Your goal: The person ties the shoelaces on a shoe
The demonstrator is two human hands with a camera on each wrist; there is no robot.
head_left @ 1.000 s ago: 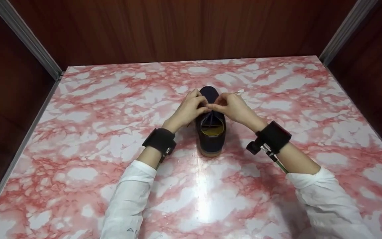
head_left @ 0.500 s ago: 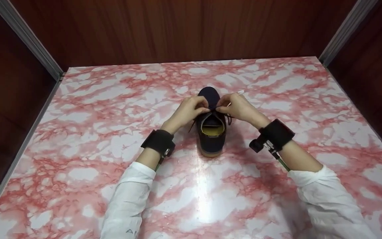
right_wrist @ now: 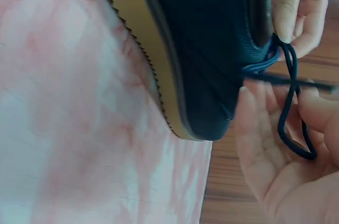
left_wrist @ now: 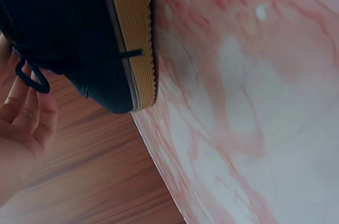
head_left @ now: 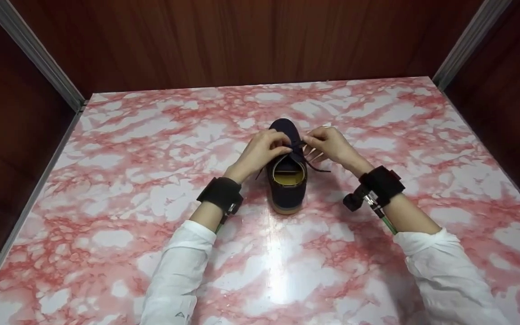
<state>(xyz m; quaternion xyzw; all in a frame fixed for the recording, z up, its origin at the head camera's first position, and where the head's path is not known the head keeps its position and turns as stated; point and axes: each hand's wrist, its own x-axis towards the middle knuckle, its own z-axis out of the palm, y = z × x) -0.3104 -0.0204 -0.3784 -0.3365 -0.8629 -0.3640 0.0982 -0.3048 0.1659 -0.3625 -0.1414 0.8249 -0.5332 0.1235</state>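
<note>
A dark blue lace-up shoe with a tan ridged sole stands on the tabletop, toe pointing away from me. My left hand pinches the shoelace at the knot over the tongue; the right wrist view shows its thumb and finger there. A small loop of shoelace lies against its fingers in the left wrist view. My right hand holds shoelace just right of the knot, other fingers spread below. A longer loop hangs across its palm. The exact pinch point of the right fingertips is partly hidden.
The red-and-white marbled tabletop surrounds the shoe. Dark wood-grain panels stand behind and on both sides, with grey metal corner strips. One lace end hangs over the shoe's left side.
The hands were together over the tongue and have drawn apart. My right hand has moved right with shoelace, and a lace end now trails to the right of the shoe.
</note>
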